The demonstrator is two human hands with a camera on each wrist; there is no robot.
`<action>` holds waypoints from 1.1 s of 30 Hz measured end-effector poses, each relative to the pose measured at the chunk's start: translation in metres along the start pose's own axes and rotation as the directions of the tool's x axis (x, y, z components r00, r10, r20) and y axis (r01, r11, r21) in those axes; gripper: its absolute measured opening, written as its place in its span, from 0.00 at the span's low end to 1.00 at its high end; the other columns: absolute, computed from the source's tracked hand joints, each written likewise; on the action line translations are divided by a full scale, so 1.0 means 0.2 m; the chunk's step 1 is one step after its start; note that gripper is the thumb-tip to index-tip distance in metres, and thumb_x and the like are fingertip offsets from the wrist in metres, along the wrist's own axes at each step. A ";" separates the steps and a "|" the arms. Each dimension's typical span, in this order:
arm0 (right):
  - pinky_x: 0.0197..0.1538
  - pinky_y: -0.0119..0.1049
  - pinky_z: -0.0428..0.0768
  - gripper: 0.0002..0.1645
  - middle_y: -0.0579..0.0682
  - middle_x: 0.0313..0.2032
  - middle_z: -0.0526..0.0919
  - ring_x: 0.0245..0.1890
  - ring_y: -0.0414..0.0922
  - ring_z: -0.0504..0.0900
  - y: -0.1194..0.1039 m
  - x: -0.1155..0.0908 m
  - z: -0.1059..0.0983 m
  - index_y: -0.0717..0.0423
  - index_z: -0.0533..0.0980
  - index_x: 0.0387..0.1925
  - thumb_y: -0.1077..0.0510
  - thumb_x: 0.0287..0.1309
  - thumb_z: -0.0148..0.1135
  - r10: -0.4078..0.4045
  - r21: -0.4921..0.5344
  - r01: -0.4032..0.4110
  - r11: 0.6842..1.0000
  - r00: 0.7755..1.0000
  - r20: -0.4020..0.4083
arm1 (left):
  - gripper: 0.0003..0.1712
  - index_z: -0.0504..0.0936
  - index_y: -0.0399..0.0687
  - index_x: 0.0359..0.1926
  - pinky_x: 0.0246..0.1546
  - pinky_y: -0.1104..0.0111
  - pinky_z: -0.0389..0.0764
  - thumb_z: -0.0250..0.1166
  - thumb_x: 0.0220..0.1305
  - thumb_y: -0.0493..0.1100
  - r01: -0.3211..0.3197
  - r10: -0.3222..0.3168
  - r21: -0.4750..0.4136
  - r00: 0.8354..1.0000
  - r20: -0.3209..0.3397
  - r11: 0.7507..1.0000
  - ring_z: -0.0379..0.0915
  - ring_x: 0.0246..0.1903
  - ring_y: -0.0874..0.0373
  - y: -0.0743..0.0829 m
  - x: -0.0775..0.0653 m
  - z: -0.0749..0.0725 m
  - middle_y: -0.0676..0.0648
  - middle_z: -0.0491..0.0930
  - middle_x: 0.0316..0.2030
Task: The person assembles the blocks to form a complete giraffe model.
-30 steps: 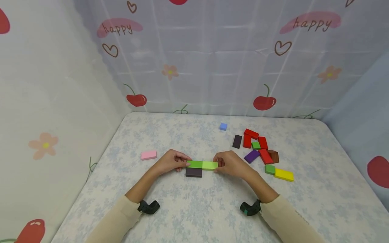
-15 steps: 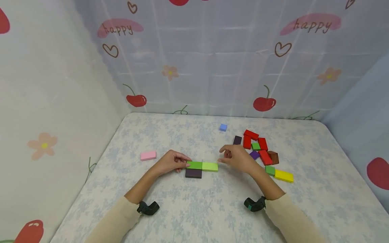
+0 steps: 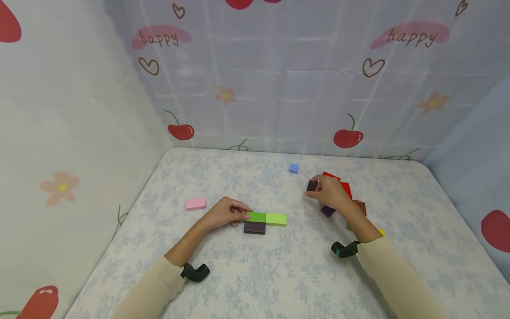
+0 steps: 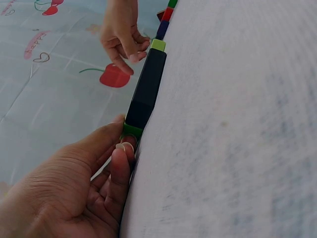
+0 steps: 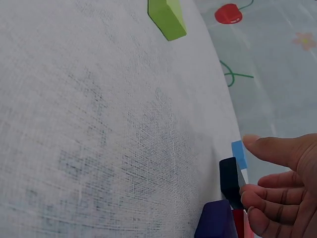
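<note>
My left hand [image 3: 226, 212] pinches the left end of a green block [image 3: 256, 217]. Against that block's right end lies a lime-green block [image 3: 276, 219], and a dark block [image 3: 254, 227] sits along its near side. In the left wrist view, the thumb and fingertips are at the green end, beside the dark block [image 4: 146, 91]. My right hand [image 3: 332, 191] reaches over a second dark block [image 3: 312, 185]. In the right wrist view, its fingertips are at that dark block's [image 5: 231, 179] edge and the thumb stands apart from it.
Beneath and beside my right hand are red blocks [image 3: 346, 189], a purple block [image 3: 328, 211], a brown block [image 3: 360, 207] and a mostly covered yellow one [image 3: 381, 231]. A small blue block [image 3: 294, 168] lies farther back. A pink block [image 3: 195, 204] is at left.
My right hand has left the lime-green block's right end and moved right and away, to the second dark block. The left hand has stayed on the green block.
</note>
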State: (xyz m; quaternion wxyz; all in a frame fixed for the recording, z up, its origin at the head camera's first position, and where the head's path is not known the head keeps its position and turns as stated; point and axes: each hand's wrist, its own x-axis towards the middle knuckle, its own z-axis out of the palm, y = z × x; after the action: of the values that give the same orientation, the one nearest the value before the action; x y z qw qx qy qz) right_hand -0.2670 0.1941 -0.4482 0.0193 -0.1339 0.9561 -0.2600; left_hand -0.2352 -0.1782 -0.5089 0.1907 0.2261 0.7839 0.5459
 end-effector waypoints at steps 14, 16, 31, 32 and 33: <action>0.51 0.53 0.83 0.43 0.68 0.54 0.80 0.48 0.57 0.80 -0.01 0.07 0.04 0.70 0.69 0.67 0.50 0.60 0.74 0.103 -0.089 -0.092 0.992 0.985 0.138 | 0.13 0.89 0.42 0.51 0.22 0.67 0.81 0.71 0.66 0.41 0.008 -0.008 0.000 1.000 -0.007 1.000 0.76 0.18 0.58 -0.01 0.00 0.00 0.45 0.87 0.29; 0.44 0.48 0.84 0.41 0.65 0.48 0.82 0.43 0.55 0.80 -0.02 0.07 0.04 0.66 0.70 0.68 0.52 0.59 0.75 0.078 -0.078 -0.066 0.995 0.985 0.156 | 0.13 0.89 0.42 0.51 0.22 0.68 0.81 0.71 0.67 0.40 0.012 -0.012 -0.003 1.000 -0.010 1.000 0.76 0.18 0.58 -0.01 0.00 0.00 0.45 0.87 0.29; 0.44 0.49 0.84 0.22 0.61 0.44 0.85 0.40 0.53 0.82 -0.06 0.02 0.07 0.68 0.81 0.49 0.54 0.60 0.73 0.070 -0.070 -0.063 0.996 0.992 0.103 | 0.13 0.89 0.44 0.50 0.23 0.67 0.81 0.71 0.67 0.42 0.014 -0.014 0.004 1.000 -0.002 1.000 0.76 0.18 0.58 0.00 0.00 0.00 0.45 0.87 0.28; 0.45 0.50 0.84 0.21 0.60 0.43 0.85 0.40 0.53 0.82 -0.06 0.02 0.07 0.67 0.81 0.48 0.56 0.60 0.73 0.052 -0.070 -0.045 0.996 0.994 0.101 | 0.13 0.89 0.44 0.50 0.23 0.67 0.82 0.71 0.66 0.42 0.015 -0.015 0.003 1.000 -0.002 1.000 0.76 0.18 0.58 0.00 0.00 0.00 0.45 0.87 0.28; 0.46 0.50 0.84 0.20 0.60 0.42 0.85 0.40 0.53 0.82 -0.06 0.01 0.07 0.67 0.82 0.48 0.56 0.60 0.73 0.036 -0.066 -0.029 0.997 0.995 0.097 | 0.13 0.89 0.44 0.50 0.23 0.66 0.82 0.71 0.66 0.42 0.015 -0.015 0.003 1.000 -0.003 1.000 0.76 0.19 0.58 0.00 0.00 0.00 0.45 0.87 0.28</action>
State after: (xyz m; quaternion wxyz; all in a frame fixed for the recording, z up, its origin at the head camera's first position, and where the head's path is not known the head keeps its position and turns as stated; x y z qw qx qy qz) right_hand -0.2648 0.1760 -0.4547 0.0663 -0.1314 0.9639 -0.2220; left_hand -0.2343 -0.1779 -0.5084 0.1935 0.2198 0.7866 0.5436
